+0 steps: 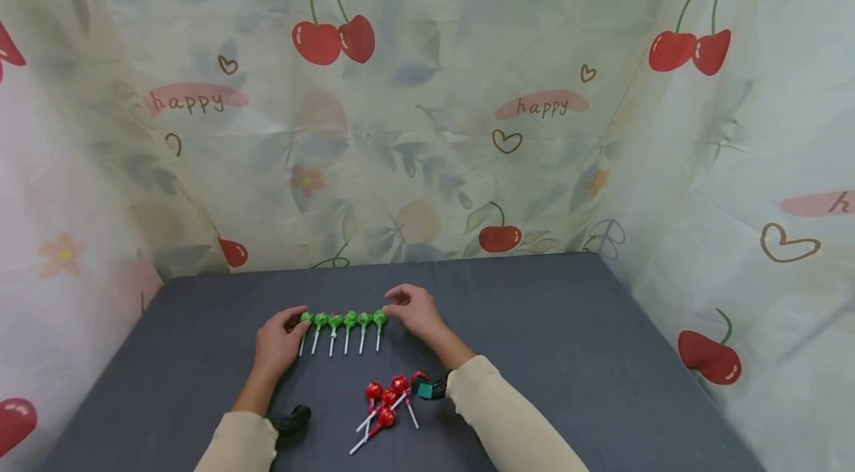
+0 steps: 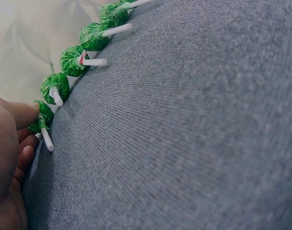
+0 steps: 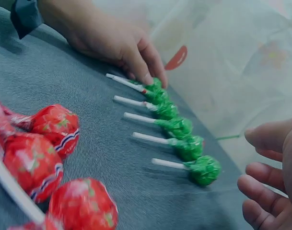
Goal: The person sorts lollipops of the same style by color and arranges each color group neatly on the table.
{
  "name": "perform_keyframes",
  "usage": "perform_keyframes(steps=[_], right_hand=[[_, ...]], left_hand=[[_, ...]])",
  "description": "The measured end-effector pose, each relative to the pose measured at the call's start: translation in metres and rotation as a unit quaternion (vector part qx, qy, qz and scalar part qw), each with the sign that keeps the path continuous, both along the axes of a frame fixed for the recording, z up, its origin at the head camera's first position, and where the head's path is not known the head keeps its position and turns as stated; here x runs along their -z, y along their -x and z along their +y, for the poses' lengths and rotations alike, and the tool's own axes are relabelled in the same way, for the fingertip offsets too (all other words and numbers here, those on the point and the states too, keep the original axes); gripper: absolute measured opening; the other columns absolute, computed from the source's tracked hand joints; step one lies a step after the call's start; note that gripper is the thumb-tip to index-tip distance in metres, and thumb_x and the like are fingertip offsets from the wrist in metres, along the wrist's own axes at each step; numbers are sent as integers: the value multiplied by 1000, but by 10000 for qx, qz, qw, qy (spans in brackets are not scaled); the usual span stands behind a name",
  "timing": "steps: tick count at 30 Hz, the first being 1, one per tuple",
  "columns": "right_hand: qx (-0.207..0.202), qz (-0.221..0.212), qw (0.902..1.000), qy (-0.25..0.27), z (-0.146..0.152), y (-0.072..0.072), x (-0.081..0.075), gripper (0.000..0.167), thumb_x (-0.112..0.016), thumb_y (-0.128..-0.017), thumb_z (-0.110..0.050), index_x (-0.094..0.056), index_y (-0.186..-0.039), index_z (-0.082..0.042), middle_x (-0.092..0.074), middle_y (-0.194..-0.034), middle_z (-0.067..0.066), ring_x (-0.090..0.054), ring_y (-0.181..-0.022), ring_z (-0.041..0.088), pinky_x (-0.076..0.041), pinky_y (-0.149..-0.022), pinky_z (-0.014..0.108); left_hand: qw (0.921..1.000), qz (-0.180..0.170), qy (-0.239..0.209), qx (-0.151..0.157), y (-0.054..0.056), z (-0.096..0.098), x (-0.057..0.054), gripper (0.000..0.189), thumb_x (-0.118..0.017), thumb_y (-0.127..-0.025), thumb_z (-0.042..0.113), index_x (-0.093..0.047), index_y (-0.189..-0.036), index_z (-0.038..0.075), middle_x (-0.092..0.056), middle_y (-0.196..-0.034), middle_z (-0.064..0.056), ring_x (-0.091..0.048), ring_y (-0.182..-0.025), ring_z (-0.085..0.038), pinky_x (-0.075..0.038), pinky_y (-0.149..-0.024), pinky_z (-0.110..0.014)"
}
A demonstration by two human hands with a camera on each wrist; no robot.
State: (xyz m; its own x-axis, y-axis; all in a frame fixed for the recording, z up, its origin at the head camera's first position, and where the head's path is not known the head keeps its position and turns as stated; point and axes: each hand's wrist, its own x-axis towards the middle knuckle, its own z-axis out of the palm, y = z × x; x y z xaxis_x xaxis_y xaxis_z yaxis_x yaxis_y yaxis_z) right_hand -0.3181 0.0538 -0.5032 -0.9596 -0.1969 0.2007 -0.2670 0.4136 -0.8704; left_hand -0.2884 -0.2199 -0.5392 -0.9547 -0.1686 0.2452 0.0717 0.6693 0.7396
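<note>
Several green-wrapped lollipops [image 1: 350, 319] lie side by side in a row on the dark cloth, white sticks toward the person. At the row's left end, my left hand [image 1: 277, 342] pinches the head of the last lollipop [image 2: 46, 114] between thumb and fingers. My right hand [image 1: 415, 315] hovers by the right end of the row. In the right wrist view its loosely bent fingers [image 3: 263, 189] stand apart from the rightmost green lollipop [image 3: 204, 170] and hold nothing.
Nearer the person, a loose pile of red-wrapped lollipops [image 1: 386, 417] lies with sticks crossing, partly under the right wrist's black strap [image 1: 433, 387]. A dark grey cloth [image 1: 534, 338] covers the table. Cherry-printed curtains [image 1: 427, 160] hang behind it and at both sides.
</note>
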Motion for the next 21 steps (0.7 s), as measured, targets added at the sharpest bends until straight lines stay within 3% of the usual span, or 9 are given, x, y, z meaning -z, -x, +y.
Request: perform_keyframes(steps=[8, 21], right_hand=[[-454, 97, 9986, -262, 19, -14, -11, 23, -75, -86, -15, -70, -106, -3, -66, -87, -1, -60, -79, 13, -50, -68, 29], [-736, -58, 9938, -826, 48, -56, 0, 21, -74, -87, -21, -71, -103, -8, -60, -75, -6, -53, -65, 10, -44, -57, 25]], left_hand=[[10000, -8, 8, -6, 0, 0, 0, 32, -63, -96, 15, -64, -125, 4, -64, -113, -19, -59, -101, -33, -44, -86, -51], [10000, 17, 82, 9, 1, -1, 0, 31, -63, -96, 15, -64, -125, 4, -64, -111, -19, -59, -98, -32, -44, -85, -50]])
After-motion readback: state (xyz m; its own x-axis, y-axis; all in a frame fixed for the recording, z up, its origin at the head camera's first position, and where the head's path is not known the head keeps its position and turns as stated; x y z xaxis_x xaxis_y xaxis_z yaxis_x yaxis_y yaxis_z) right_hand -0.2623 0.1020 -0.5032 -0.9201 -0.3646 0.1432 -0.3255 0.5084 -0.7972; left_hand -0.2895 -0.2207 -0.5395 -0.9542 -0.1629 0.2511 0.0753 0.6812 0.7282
